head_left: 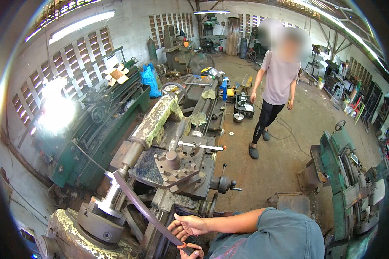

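Note:
My left hand, at the lower edge, is closed round the handle of a long, flat file with an orange collar. The file slants up and left, its far end at a shiny metal shaft; I cannot tell whether they touch. A lathe chuck grips the shaft's near end, and the tailstock lines up with its far end. Just above the handle, my right hand is open beside the file, palm showing, fingers loosely bent and holding nothing.
The tool post stands on the lathe carriage, right of the shaft, with a handled crank projecting beyond it. A person stands on the floor beyond. Green machines line the left; another machine stands right. A bright lamp glares left.

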`<state>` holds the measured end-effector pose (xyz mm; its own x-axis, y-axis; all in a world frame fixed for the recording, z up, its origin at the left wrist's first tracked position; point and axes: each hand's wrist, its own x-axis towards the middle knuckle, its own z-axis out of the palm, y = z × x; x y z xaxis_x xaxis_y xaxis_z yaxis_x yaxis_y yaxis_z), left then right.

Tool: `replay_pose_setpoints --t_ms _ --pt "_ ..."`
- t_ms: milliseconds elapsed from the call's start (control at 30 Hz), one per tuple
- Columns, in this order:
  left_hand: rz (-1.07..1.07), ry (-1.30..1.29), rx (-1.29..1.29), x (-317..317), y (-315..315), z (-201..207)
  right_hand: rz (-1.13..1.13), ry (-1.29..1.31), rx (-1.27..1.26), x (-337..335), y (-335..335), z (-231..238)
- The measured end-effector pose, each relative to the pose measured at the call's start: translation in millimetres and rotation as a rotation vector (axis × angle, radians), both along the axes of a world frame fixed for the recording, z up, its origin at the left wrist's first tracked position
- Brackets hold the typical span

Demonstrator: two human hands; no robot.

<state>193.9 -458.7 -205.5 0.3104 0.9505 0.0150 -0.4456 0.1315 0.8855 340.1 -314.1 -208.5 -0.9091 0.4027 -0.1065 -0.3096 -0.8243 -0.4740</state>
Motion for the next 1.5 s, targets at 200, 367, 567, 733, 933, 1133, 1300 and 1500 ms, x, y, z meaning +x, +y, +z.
replay_pose_setpoints --t_ms 200,367,567,733,933,1133,1300,1500 --pt "0.138 -0.107 -0.138 3 4 1 0.074 -0.245 0.324 23 -19 -13" --pt "0.288 0.245 -0.012 -7 11 -12 0.029 -0.165 0.744 17 -32 3" --pt "0.547 0.935 0.199 19 27 -25 -0.247 -0.786 1.261 9 -53 24" --pt "0.633 0.939 0.309 36 15 -36 -0.384 -0.794 1.148 14 -49 25" --pt "0.680 0.763 0.324 43 17 -45 -0.490 -0.728 1.050 -1 -72 26" --pt "0.404 0.997 0.381 29 9 -34 -0.538 -0.474 0.787 5 -56 36" --pt "0.206 1.186 0.007 26 -27 -41 -0.473 -0.493 0.796 8 -71 20" --pt "0.102 1.149 -0.012 35 -44 -50 -0.313 -0.390 0.653 7 -97 14"
